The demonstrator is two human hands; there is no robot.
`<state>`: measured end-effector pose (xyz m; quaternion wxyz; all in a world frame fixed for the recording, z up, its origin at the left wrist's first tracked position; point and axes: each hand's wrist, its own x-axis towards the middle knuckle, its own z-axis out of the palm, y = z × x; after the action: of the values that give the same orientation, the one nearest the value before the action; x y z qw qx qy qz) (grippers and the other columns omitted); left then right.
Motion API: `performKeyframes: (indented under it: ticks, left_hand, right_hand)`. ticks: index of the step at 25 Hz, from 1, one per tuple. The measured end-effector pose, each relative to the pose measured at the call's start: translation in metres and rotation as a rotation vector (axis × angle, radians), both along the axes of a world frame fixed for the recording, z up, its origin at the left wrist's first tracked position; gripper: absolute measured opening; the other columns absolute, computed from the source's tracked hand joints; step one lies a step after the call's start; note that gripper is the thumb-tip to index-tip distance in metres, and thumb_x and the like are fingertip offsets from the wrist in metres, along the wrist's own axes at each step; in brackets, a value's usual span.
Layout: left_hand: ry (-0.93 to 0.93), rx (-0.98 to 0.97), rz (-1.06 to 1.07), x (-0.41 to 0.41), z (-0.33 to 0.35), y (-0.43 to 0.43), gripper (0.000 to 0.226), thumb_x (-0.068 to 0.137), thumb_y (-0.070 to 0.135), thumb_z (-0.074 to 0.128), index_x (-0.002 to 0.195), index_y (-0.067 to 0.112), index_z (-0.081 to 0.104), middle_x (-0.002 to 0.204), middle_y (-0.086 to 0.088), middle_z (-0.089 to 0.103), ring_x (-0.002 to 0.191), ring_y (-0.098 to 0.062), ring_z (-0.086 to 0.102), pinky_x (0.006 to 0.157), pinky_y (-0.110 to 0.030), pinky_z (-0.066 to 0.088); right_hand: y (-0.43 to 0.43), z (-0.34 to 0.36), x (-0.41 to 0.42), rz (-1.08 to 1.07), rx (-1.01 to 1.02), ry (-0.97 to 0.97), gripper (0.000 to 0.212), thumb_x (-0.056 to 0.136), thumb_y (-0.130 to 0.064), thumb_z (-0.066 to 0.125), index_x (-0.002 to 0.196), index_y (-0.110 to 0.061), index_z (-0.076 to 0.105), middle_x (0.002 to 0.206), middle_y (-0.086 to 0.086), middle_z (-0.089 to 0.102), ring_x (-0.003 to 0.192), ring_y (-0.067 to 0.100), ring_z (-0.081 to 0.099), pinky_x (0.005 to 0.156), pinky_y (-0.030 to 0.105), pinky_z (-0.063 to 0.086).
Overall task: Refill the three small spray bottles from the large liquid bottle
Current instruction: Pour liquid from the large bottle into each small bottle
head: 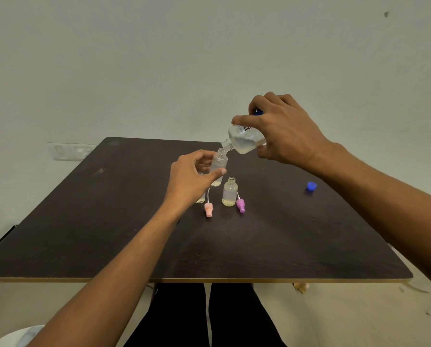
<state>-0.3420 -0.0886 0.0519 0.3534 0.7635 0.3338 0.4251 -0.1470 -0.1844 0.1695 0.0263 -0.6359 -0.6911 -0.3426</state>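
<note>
Liquid bottle (pixel 244 141) gripped by right hand (pixel 284 131); left hand (pixel 192 181) holds small bottle (pixel 219 163), masking third bottle (pixel 201 199).

Clear glossy plastic large bottle (pixel 244 141) — matt dark table (pixel 109 221).

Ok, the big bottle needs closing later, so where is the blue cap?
In the head view the blue cap lies alone on the right side of the dark table, well right of the purple spray top.
</note>
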Motion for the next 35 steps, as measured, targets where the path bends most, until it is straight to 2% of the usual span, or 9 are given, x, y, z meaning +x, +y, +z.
performKeyframes:
  ticks: [6,17,21,24,27,30,32,33,35]
  left_hand:
    - [-0.001,-0.004,-0.007,-0.001,0.0,0.0,0.036,0.079,0.034,0.088,0.11,0.038,0.069,0.091,0.031,0.067,0.087,0.02,0.064,0.073,0.002,0.045]
    - [0.004,-0.008,-0.002,-0.003,0.0,-0.001,0.037,0.079,0.034,0.088,0.11,0.039,0.068,0.093,0.03,0.066,0.087,0.019,0.063,0.073,0.003,0.045]
    - [-0.01,-0.009,0.004,-0.004,0.001,-0.002,0.038,0.079,0.034,0.088,0.113,0.034,0.072,0.096,0.027,0.069,0.092,0.013,0.067,0.079,-0.002,0.049]
    - [-0.04,-0.011,0.0,-0.006,0.003,-0.003,0.035,0.079,0.034,0.089,0.11,0.035,0.073,0.096,0.024,0.073,0.093,0.011,0.069,0.082,-0.007,0.053]
    - [-0.061,-0.015,-0.003,-0.007,0.005,-0.002,0.035,0.079,0.033,0.089,0.111,0.031,0.074,0.1,0.018,0.076,0.093,0.008,0.07,0.086,-0.013,0.056]
    - [-0.07,-0.022,0.003,-0.009,0.005,-0.002,0.037,0.079,0.034,0.089,0.113,0.028,0.075,0.102,0.016,0.077,0.094,0.005,0.071,0.09,-0.021,0.058]
    - [-0.071,-0.028,0.005,-0.01,0.005,-0.001,0.039,0.08,0.035,0.088,0.115,0.027,0.074,0.105,0.015,0.077,0.096,0.004,0.072,0.092,-0.025,0.059]
    - [-0.07,-0.03,0.007,-0.011,0.005,-0.002,0.039,0.08,0.035,0.088,0.116,0.027,0.074,0.105,0.015,0.077,0.096,0.004,0.072,0.093,-0.026,0.059]
    - [-0.071,-0.039,0.012,-0.013,0.005,-0.002,0.038,0.081,0.034,0.088,0.116,0.028,0.074,0.106,0.015,0.077,0.096,0.005,0.071,0.093,-0.026,0.059]
  right_hand:
    - [0.001,0.001,-0.002,0.004,-0.004,-0.008,0.072,0.075,-0.024,0.087,0.14,-0.034,0.059,0.121,0.006,0.056,0.113,0.029,0.053,0.102,0.045,0.044]
    - [0.001,0.0,-0.001,-0.009,-0.042,0.051,0.073,0.074,-0.026,0.086,0.142,-0.036,0.058,0.121,0.004,0.056,0.111,0.027,0.053,0.101,0.043,0.043]
    - [-0.001,-0.004,0.003,-0.03,-0.101,0.24,0.073,0.077,-0.031,0.081,0.146,-0.038,0.056,0.125,0.001,0.059,0.116,0.025,0.055,0.097,0.038,0.041]
    - [-0.002,-0.015,0.005,-0.042,-0.122,0.392,0.077,0.075,-0.034,0.082,0.147,-0.036,0.056,0.128,-0.001,0.06,0.111,0.024,0.06,0.087,0.039,0.051]
    - [-0.004,-0.032,0.007,-0.031,-0.109,0.588,0.079,0.072,-0.042,0.087,0.144,-0.031,0.058,0.124,-0.002,0.063,0.107,0.022,0.062,0.086,0.044,0.058]
    - [-0.007,-0.048,0.009,0.025,-0.045,0.853,0.08,0.073,-0.046,0.092,0.143,-0.024,0.059,0.127,-0.003,0.067,0.105,0.015,0.064,0.083,0.024,0.054]
    - [-0.013,-0.059,0.009,0.047,0.012,1.042,0.075,0.073,-0.047,0.092,0.138,-0.026,0.062,0.122,-0.012,0.067,0.103,0.009,0.065,0.08,0.013,0.049]
    - [-0.015,-0.065,0.009,0.058,0.049,1.12,0.07,0.073,-0.049,0.092,0.133,-0.028,0.064,0.12,-0.016,0.068,0.103,0.007,0.066,0.082,0.014,0.051]
    - [-0.018,-0.076,0.01,0.066,0.111,1.264,0.058,0.071,-0.051,0.093,0.119,-0.028,0.069,0.113,-0.016,0.074,0.104,0.005,0.069,0.09,0.025,0.058]
